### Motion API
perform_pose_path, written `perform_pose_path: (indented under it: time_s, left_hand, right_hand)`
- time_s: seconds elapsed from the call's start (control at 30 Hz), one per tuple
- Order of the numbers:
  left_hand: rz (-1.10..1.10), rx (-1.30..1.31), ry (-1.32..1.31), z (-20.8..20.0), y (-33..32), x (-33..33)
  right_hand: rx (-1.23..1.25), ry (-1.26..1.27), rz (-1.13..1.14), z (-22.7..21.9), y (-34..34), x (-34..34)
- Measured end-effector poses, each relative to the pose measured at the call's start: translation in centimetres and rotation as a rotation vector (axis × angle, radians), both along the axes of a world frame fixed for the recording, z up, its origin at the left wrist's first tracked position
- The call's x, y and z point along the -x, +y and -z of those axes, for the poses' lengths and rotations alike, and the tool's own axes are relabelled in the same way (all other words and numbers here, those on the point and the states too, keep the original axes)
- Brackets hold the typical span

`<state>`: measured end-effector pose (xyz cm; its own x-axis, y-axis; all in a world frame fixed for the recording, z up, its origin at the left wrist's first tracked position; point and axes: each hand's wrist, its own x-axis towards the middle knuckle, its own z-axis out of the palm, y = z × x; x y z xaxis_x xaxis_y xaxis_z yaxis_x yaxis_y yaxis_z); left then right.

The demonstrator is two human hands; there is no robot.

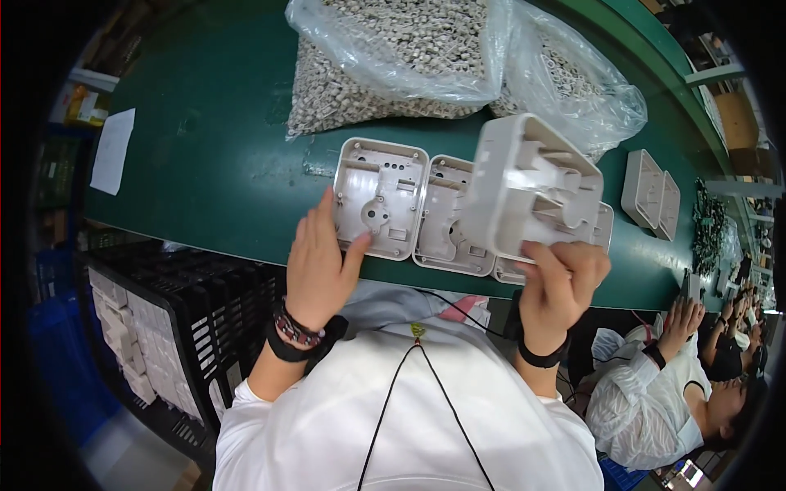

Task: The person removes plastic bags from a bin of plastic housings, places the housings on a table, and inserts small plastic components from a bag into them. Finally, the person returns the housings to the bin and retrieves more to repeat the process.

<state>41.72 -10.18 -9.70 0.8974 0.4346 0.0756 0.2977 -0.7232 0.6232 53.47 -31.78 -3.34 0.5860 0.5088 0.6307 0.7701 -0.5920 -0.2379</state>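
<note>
My right hand [565, 282] pinches the near edge of a deep white plastic housing [501, 176], which is tilted above the bench. Beneath and beside it are more white housings, partly covered by the raised one. At the left of this row, a shallow open housing [356, 192] lies with its inside up, showing a round boss, small posts and holes. Its neighbour, another open housing [438, 204], is partly hidden. My left hand [321, 258] rests against the left housing's near left edge, fingers stretched and thumb spread, gripping nothing.
Large clear bags of small pale plastic parts [393, 57] stand behind the housings on the green bench [221, 147]. A paper sheet [113, 151] lies far left. Below left is a black crate [188, 327] of white parts. To the right are further housings [643, 188] and a co-worker [655, 401].
</note>
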Motion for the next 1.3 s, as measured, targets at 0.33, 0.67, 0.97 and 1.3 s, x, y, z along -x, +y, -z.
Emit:
perform_pose_path:
  time_s: [0.33,0.67,0.97,1.3]
  left_hand:
    - [-0.064,0.445,-0.323,-4.5,1.1,0.5]
    - [-0.253,0.764,-0.503,-5.5,5.7,0.0]
    - [0.002,0.171,0.001,-4.4,16.8,-2.4]
    - [-0.148,0.321,0.030,0.0,14.0,-4.9]
  right_hand:
    - [0.207,-0.155,-0.281,0.4,5.3,1.9]
    - [-0.027,-0.155,-0.498,-0.1,7.6,2.6]
    - [0.192,-0.044,0.337,-1.5,-6.6,-4.8]
    - [0.150,0.721,0.625,3.8,-11.8,-4.3]
